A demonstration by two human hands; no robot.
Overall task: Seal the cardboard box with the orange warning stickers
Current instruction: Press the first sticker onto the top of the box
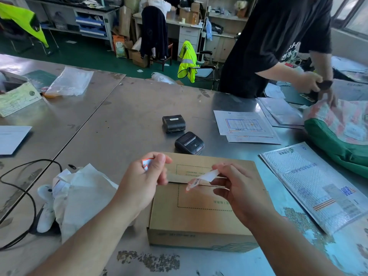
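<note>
A cardboard box [199,208] is found on the metal surface [129,108], directly in front of the person and below both hands. Its top flaps are folded down and meet at a seam across the lid. The contents are hidden. No sticker is seen across the seam.

The left hand [145,180] is held over the box's left edge with its fingers curled. An orange-and-white scrap [146,163] is pinched between its thumb and forefinger. The right hand [235,188] is held over the right half of the lid and pinches an orange sticker [192,184] by its white end. The orange end hangs down towards the seam. Whether it touches the lid cannot be told.

Just left of the box, crumpled white wrapping [79,194] is noted with a white plush toy [45,208] partly under it, and a black cable [22,188] loops beside them. Behind the box two small black printers [173,123] [189,143] are set near each other. Printed sheets [245,124] lie further right, and a bubble mailer [318,186] lies to the right of the box. A carton [18,98] at the far left is open at the top, and its contents cannot be made out. A green sack [334,145] at the right edge carries a patterned parcel [342,118], on which a second person [278,46] in a black shirt rests a hand.
</note>
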